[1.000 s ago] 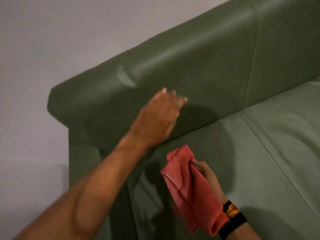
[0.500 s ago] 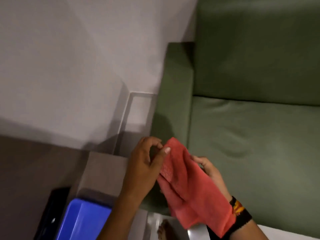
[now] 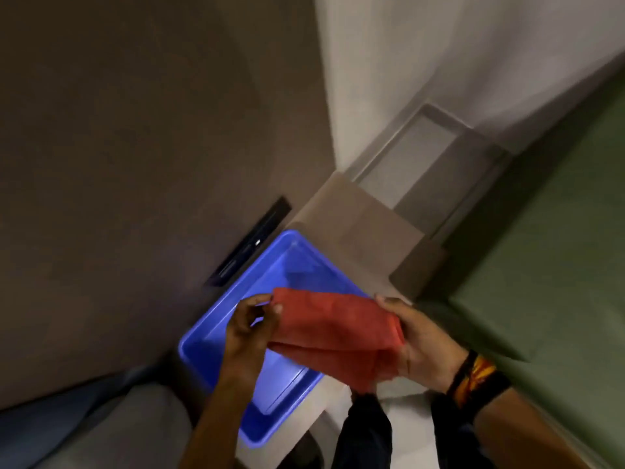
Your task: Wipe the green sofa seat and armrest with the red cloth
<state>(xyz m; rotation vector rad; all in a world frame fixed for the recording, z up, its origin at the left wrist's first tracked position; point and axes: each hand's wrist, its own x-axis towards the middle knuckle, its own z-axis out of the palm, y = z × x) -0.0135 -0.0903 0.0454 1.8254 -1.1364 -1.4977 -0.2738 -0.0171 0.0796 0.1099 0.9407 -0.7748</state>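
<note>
The red cloth (image 3: 334, 328) is stretched between both hands above a blue tub. My left hand (image 3: 252, 328) pinches its left corner with fingertips. My right hand (image 3: 417, 343), with a black and orange wristband, grips the cloth's right end. The green sofa (image 3: 548, 265) fills the right side of the view, with its corner nearest my right hand; the cloth is off the sofa.
A blue plastic tub (image 3: 216, 336) sits on the floor below the cloth. A black flat object (image 3: 252, 243) lies beside it. A grey low block (image 3: 351, 225) stands by the white wall (image 3: 439, 62). My dark trouser leg (image 3: 365, 431) shows below.
My view has swung left and down from the sofa toward the floor and the blue tub. My left hand left the sofa back and took hold of the cloth, now spread between both hands.
</note>
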